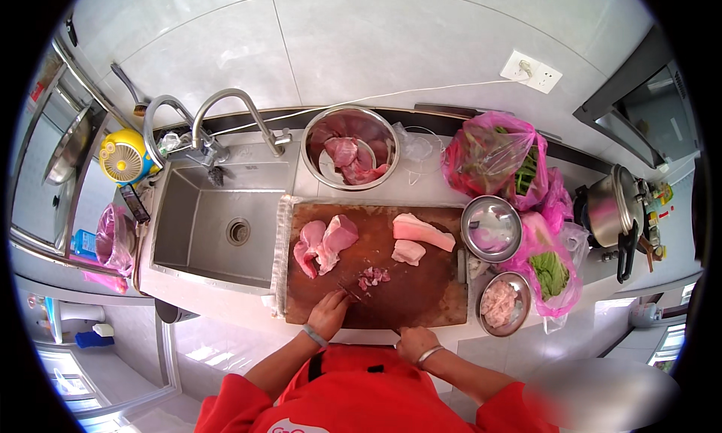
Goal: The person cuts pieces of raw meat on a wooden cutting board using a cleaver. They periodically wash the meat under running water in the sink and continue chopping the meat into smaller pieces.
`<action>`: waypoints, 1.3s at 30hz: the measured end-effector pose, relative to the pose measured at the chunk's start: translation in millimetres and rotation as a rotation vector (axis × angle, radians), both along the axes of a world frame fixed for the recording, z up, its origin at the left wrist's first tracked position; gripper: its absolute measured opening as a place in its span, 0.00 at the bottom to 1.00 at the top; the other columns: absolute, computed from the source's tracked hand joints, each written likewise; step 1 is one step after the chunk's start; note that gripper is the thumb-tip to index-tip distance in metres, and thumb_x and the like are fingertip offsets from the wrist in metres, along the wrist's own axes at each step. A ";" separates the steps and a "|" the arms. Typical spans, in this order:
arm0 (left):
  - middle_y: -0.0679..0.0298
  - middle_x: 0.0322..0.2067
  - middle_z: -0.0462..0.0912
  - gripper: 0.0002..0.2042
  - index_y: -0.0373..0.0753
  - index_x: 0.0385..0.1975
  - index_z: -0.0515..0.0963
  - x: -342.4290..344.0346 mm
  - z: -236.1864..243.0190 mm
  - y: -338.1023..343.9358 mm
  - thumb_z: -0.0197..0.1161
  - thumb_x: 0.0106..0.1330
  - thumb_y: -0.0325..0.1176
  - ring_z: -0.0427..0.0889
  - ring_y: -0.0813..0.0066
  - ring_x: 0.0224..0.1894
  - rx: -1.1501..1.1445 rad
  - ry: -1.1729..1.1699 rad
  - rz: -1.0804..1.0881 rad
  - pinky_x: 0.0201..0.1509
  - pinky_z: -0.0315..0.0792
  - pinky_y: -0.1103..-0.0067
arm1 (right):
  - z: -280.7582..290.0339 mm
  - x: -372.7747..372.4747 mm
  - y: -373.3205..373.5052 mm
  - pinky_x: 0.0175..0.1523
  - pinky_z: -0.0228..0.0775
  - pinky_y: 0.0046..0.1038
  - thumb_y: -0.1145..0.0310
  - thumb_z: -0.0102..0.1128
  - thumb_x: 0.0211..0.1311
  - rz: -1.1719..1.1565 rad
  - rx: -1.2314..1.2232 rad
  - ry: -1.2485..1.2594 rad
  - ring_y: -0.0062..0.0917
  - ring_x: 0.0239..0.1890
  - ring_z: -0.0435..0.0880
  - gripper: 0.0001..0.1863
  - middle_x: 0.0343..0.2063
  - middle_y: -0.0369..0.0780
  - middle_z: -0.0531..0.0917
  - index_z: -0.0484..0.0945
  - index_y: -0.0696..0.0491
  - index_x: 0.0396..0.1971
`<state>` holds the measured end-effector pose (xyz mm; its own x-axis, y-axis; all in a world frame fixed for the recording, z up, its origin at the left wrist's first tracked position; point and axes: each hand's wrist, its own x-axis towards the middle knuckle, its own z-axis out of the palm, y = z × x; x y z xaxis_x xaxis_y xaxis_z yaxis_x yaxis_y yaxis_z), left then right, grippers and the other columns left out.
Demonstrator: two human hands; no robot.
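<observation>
My left hand (328, 313) rests at the cutting board's (308, 216) front left, fingers together on a thin dark piece I cannot make out. My right hand (416, 345) is closed at the front edge around what looks like a dark handle, mostly hidden. Small chopped meat pieces (373, 277) lie between and beyond my hands. A large pink raw cut (337, 241) sits at the board's left. Two pale, fatty slabs (420, 230) lie at its right.
A steel sink (177, 215) with faucets is left. Behind the board stands a meat bowl (346, 156). Steel bowls (490, 226), pink vegetable bags (481, 151) and a pot (609, 207) crowd the right. A yellow fan (120, 158) and phone (134, 204) stand left.
</observation>
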<state>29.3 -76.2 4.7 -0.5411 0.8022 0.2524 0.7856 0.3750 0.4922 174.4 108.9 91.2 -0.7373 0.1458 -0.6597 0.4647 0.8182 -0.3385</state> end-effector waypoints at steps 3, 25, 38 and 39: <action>0.56 0.40 0.75 0.10 0.34 0.35 0.75 -3.5 -8.7 -2.7 0.54 0.53 0.25 0.74 0.60 0.46 -0.044 0.028 -0.032 0.49 0.71 0.72 | -1.9 1.8 -7.0 0.43 0.72 0.40 0.65 0.51 0.50 -0.021 0.000 -0.029 0.43 0.36 0.81 0.14 0.30 0.51 0.81 0.78 0.57 0.33; 0.53 0.37 0.76 0.11 0.34 0.33 0.76 -6.0 -16.0 -5.4 0.53 0.49 0.24 0.75 0.57 0.44 -0.119 -0.023 -0.045 0.47 0.72 0.70 | -19.3 -51.8 -24.9 0.46 0.72 0.41 0.68 0.48 0.51 -0.042 -0.051 -0.114 0.46 0.39 0.80 0.14 0.33 0.55 0.80 0.78 0.59 0.32; 0.58 0.40 0.76 0.15 0.34 0.40 0.74 -7.4 -5.7 -12.9 0.54 0.50 0.22 0.76 0.61 0.43 0.086 -0.047 -0.029 0.47 0.72 0.74 | 10.1 -7.9 -18.3 0.46 0.71 0.40 0.66 0.49 0.52 -0.078 -0.050 -0.116 0.44 0.39 0.80 0.14 0.33 0.52 0.81 0.77 0.59 0.33; 0.58 0.40 0.76 0.15 0.34 0.39 0.74 -7.7 -6.3 -12.3 0.54 0.50 0.22 0.76 0.61 0.42 0.075 -0.018 -0.035 0.46 0.73 0.74 | 10.2 -7.9 -21.4 0.46 0.71 0.40 0.66 0.49 0.51 -0.098 -0.055 -0.112 0.45 0.38 0.80 0.14 0.32 0.53 0.80 0.77 0.59 0.33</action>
<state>21.5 -88.5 -1.7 -0.5182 0.7997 0.3032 0.7884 0.3093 0.5318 166.5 87.5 101.4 -0.6428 0.1747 -0.7458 0.5787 0.7487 -0.3234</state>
